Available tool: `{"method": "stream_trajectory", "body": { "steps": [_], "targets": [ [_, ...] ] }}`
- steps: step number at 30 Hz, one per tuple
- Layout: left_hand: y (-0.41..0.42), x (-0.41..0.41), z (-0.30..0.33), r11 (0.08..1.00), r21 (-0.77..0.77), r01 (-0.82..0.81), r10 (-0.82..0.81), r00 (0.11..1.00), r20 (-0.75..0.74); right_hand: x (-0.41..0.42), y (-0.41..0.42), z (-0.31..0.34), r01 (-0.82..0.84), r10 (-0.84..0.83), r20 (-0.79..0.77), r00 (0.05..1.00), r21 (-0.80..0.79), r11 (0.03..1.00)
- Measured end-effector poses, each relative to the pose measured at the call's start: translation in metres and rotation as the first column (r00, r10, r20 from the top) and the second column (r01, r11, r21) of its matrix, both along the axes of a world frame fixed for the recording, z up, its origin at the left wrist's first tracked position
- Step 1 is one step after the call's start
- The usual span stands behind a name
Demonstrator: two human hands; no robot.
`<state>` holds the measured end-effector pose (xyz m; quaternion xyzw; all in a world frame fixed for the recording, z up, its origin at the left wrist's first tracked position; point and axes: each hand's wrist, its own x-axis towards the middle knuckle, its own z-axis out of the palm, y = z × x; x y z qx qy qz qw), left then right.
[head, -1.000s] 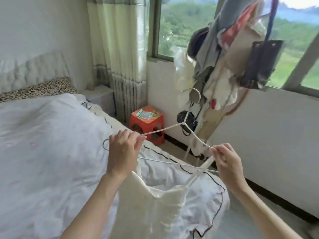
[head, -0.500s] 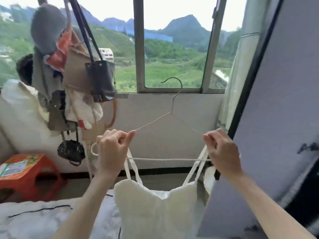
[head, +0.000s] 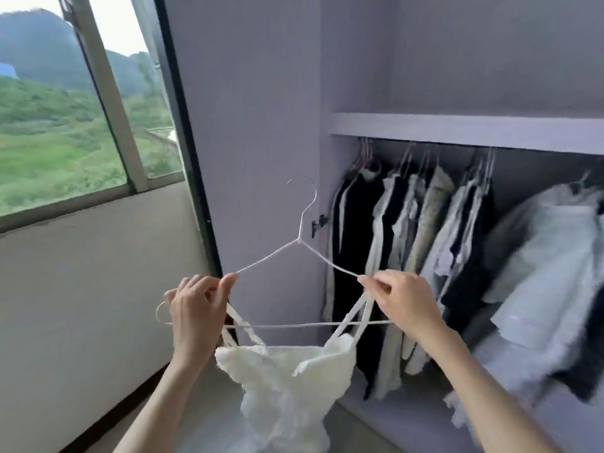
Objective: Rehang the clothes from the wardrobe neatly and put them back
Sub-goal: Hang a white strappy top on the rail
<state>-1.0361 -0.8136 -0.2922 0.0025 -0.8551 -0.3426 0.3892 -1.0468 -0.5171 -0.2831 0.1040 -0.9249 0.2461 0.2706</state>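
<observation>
A white wire hanger (head: 302, 223) is held up in front of the open wardrobe (head: 464, 129). A white strappy top (head: 287, 384) hangs from it by thin straps at both ends. My left hand (head: 196, 317) pinches the hanger's left shoulder and the strap there. My right hand (head: 402, 300) pinches the right shoulder with the other strap. Several dark and pale garments (head: 418, 243) hang on the rail inside, to the right of the hanger's hook.
The wardrobe's lilac side panel (head: 255, 125) stands directly behind the hanger, with a small black hinge (head: 318, 222) on its edge. A shelf runs above the rail. A window (head: 65, 125) and a white wall lie to the left. Pale folded-looking clothes (head: 549, 266) bulge at right.
My view has swung right from the bed, past the window, to the wardrobe. Both hands keep the same grip on the hanger and top, which came along.
</observation>
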Motion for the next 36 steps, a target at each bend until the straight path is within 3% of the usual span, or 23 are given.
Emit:
{"method": "stream_trajectory", "body": {
  "steps": [4,10,14,16,21,25,29,32,36],
  "targets": [
    [0.044,-0.026,-0.013,0.982,0.034,0.188,-0.188,0.982,-0.003,0.046,0.045,0.005,0.059,0.000,0.355,0.935,-0.157,0.986],
    [0.117,-0.066,-0.022,0.912,0.041,0.407,-0.409,0.907,0.097,0.100,0.081,0.018,0.140,0.155,0.585,0.796,-0.428,0.893],
    [0.165,-0.084,-0.015,0.863,0.002,0.504,-0.498,0.851,0.166,0.130,0.101,0.022,0.159,0.302,0.580,0.756,-0.610,0.776],
    [0.189,-0.089,-0.014,0.829,0.014,0.559,-0.548,0.808,0.217,0.139,0.113,0.017,0.195,0.288,0.557,0.779,-0.652,0.733],
    [0.237,-0.085,-0.013,0.769,0.042,0.638,-0.625,0.737,0.256,0.145,0.147,-0.002,0.427,0.027,0.517,0.856,-0.735,0.527],
    [0.268,-0.091,-0.007,0.705,-0.085,0.705,-0.666,0.698,0.264,0.130,0.172,-0.011,0.510,-0.166,0.485,0.858,-0.769,0.386],
    [0.298,-0.095,0.007,0.671,-0.232,0.704,-0.678,0.709,0.194,0.100,0.188,-0.010,0.528,-0.277,0.455,0.846,-0.787,0.321],
    [0.322,-0.111,0.018,0.638,-0.400,0.658,-0.676,0.727,0.117,0.068,0.206,-0.004,0.550,-0.346,0.447,0.825,-0.775,0.312],
    [0.350,-0.139,0.041,0.630,-0.504,0.591,-0.662,0.748,0.051,0.021,0.231,0.005,0.578,-0.425,0.434,0.794,-0.756,0.307]
  ]
}}
